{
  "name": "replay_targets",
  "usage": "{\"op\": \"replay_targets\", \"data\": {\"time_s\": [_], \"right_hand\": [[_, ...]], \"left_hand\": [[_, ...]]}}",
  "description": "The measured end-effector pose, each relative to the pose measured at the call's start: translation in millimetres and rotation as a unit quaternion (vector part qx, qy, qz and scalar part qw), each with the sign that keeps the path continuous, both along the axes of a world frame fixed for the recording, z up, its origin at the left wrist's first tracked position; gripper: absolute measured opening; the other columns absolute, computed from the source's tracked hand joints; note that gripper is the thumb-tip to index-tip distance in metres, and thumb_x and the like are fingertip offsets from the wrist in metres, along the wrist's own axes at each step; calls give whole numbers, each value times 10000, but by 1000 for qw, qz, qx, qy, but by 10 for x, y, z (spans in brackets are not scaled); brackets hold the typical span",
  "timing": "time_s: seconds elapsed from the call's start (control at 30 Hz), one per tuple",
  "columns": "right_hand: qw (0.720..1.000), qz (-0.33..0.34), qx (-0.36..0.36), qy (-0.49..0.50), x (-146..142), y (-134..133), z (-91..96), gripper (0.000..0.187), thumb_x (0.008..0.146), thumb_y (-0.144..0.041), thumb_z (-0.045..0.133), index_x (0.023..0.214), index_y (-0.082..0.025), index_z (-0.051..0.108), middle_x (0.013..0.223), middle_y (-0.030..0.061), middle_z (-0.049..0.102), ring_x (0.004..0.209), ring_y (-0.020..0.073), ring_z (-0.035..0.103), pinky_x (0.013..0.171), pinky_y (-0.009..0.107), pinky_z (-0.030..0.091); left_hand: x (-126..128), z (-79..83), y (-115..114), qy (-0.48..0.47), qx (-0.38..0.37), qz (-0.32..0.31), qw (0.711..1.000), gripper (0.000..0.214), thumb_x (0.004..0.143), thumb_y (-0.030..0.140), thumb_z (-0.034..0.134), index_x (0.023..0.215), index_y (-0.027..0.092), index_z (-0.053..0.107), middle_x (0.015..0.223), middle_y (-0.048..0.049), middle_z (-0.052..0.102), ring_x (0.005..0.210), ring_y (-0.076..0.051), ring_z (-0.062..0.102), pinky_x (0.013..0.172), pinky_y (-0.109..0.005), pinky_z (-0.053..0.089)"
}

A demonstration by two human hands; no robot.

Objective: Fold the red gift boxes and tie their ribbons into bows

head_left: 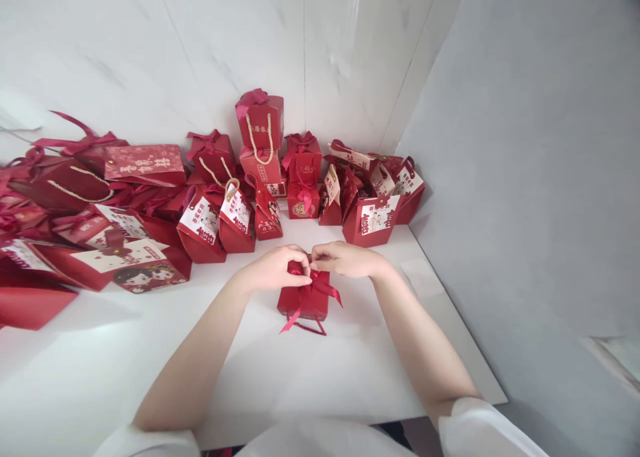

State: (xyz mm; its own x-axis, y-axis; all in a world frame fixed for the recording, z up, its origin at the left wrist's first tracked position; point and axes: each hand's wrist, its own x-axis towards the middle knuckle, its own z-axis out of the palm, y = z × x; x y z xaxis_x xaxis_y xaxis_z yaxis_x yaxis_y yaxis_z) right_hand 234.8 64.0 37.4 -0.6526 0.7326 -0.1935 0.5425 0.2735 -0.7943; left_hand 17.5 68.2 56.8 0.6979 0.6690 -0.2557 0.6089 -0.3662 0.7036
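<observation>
In the head view a small red gift box [291, 302] rests on the white table, with a dark red cord handle [314, 329] hanging from its near side. A shiny red ribbon [327, 290] is tied in a bow on top, its two tails spread toward me. My left hand [275, 268] comes in from the left, its fingers curled and pinching the ribbon at the bow. From the other side my right hand [345, 259] pinches the ribbon too, its fingertips almost meeting the left ones. The fingers partly cover the bow's loops and the box's far edge.
Many red gift boxes [210, 247] crowd the left and back of the white table [280, 377]. Some are stacked, like the box with a gold cord handle [277, 120]. A marbled wall [225, 37] rises behind, and a grey wall [525, 177] borders the right edge.
</observation>
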Motion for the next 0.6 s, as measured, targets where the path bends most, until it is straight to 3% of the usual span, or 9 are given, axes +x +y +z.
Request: {"op": "replay_targets", "data": {"time_s": [0.17, 0.33, 0.6], "right_hand": [[1000, 2, -21, 4, 71, -52, 99, 444, 953, -611, 403, 853, -223, 592, 807, -9, 561, 731, 162, 488, 653, 277, 363], [998, 19, -55, 35, 97, -27, 96, 405, 928, -596, 490, 934, -220, 641, 975, 19, 661, 882, 195, 575, 764, 293, 415], [997, 33, -58, 42, 139, -5, 34, 359, 914, -542, 554, 1000, -214, 671, 1026, 30, 708, 935, 205, 615, 783, 296, 441]], "left_hand": [[-213, 237, -12, 51, -24, 2, 998, 396, 786, 408, 679, 1148, 270, 604, 1195, -16, 633, 1088, -228, 591, 910, -301, 430], [-309, 258, 43, 44, -16, -11, 999, 274, 819, 421, 640, 1027, 243, 629, 1277, -20, 606, 1161, -231, 571, 998, -310, 397], [-304, 222, 73, 14, -66, -55, 996, 241, 805, 470, 682, 865, 237, 687, 1422, -34, 518, 1294, -266, 509, 1090, -360, 359]]}}
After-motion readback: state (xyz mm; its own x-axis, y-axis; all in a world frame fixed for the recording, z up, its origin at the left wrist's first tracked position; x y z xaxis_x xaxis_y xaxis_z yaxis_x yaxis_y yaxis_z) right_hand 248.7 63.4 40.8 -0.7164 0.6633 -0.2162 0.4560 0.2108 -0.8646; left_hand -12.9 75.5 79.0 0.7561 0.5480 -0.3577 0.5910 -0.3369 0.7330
